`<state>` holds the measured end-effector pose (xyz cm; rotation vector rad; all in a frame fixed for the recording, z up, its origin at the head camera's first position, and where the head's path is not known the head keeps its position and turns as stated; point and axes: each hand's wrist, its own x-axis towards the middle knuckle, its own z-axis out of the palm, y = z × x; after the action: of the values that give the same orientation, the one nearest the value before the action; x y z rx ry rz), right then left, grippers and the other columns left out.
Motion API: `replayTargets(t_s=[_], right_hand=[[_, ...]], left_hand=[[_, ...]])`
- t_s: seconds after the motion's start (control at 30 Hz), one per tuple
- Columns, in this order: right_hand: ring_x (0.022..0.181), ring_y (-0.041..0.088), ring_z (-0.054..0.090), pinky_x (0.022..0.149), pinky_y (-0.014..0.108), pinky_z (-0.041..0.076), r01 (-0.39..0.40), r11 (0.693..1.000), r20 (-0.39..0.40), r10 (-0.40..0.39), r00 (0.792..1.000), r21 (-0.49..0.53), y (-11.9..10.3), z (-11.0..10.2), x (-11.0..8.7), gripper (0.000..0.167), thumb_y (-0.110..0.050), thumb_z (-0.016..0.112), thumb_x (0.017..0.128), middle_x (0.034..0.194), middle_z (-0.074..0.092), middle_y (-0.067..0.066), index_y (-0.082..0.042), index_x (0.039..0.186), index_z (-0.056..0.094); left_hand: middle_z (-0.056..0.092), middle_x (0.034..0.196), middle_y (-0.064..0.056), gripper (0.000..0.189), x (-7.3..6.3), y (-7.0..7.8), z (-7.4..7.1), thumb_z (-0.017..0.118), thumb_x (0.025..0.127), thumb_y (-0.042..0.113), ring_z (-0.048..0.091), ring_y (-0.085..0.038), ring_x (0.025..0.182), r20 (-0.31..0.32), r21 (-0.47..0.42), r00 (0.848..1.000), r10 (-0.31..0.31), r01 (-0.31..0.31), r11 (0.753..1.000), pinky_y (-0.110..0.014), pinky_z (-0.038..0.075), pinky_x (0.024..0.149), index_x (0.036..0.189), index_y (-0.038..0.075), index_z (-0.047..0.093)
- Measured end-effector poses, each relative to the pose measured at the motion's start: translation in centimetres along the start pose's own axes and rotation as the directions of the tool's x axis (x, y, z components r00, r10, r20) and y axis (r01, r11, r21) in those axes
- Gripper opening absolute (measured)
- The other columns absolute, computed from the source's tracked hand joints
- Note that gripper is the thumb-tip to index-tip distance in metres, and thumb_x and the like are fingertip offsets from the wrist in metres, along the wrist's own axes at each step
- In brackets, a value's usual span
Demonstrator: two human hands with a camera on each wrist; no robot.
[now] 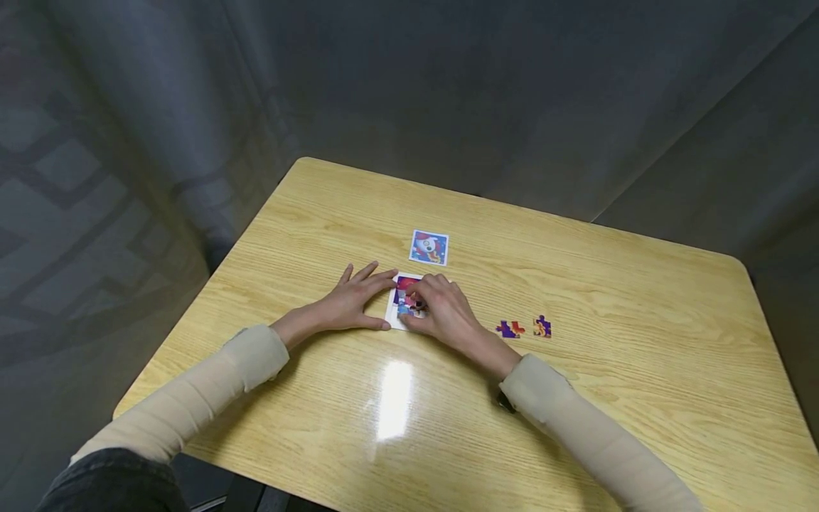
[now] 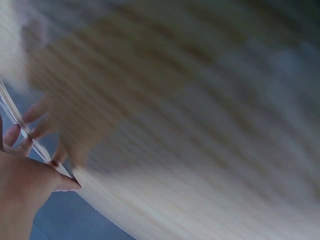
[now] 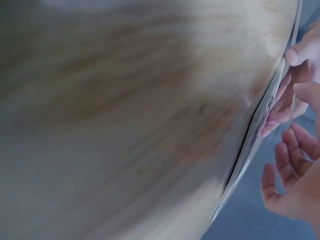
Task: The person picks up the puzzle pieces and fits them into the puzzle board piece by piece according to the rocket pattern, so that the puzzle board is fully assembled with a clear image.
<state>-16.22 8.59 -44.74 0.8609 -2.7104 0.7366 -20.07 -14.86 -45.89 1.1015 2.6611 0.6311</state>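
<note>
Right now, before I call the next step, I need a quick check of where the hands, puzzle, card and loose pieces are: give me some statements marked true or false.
1. The left hand is at the left side of the white-bordered puzzle. True.
2. The right hand is over the loose puzzle pieces. False: it is over the white-bordered puzzle.
3. The loose puzzle pieces lie on the table, to the right of the right hand. True.
4. The picture card is covered by the left hand. False: it lies uncovered, beyond both hands.
</note>
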Motion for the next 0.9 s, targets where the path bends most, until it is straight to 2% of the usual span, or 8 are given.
replayTargets(t_s=[0.27, 0.57, 0.9], right_hand=[[0.085, 0.017, 0.052, 0.070, 0.034, 0.043, -0.010, 1.000, 0.047, 0.011, 0.999, -0.025, -0.5, 0.5, 0.3, 0.034, -0.032, 0.079, 0.076, 0.093, 0.063, -0.001, -0.011, 0.100, 0.068], [0.087, 0.019, 0.055, 0.072, 0.035, 0.045, 0.007, 0.999, 0.057, -0.005, 0.998, -0.047, -0.7, 0.9, 0.4, 0.032, -0.033, 0.079, 0.076, 0.092, 0.063, 0.001, -0.010, 0.094, 0.067], [0.080, 0.018, 0.050, 0.067, 0.031, 0.043, -0.035, 0.998, 0.112, 0.041, 0.993, -0.055, -1.1, 1.2, 0.6, 0.042, -0.039, 0.079, 0.077, 0.087, 0.060, 0.001, -0.006, 0.101, 0.069]], left_hand=[[0.024, 0.159, -0.001, 0.077, 0.0, 0.1, 0.0, 0.068, 0.083, 0.055, 0.006, -0.034, 0.147, 0.001, 0.004, 1.000, -0.004, 0.004, 1.000, -0.066, -0.002, 0.110, 0.144, 0.016, 0.043], [0.024, 0.159, -0.001, 0.077, 0.0, 0.0, 0.0, 0.068, 0.083, 0.055, 0.006, -0.033, 0.147, 0.000, 0.007, 1.000, -0.006, 0.006, 1.000, -0.066, -0.002, 0.110, 0.144, 0.016, 0.043], [0.023, 0.159, -0.002, 0.078, 0.0, 0.0, 0.1, 0.067, 0.084, 0.054, 0.005, -0.034, 0.147, 0.000, -0.003, 1.000, 0.004, -0.004, 1.000, -0.066, -0.003, 0.110, 0.145, 0.015, 0.042]])
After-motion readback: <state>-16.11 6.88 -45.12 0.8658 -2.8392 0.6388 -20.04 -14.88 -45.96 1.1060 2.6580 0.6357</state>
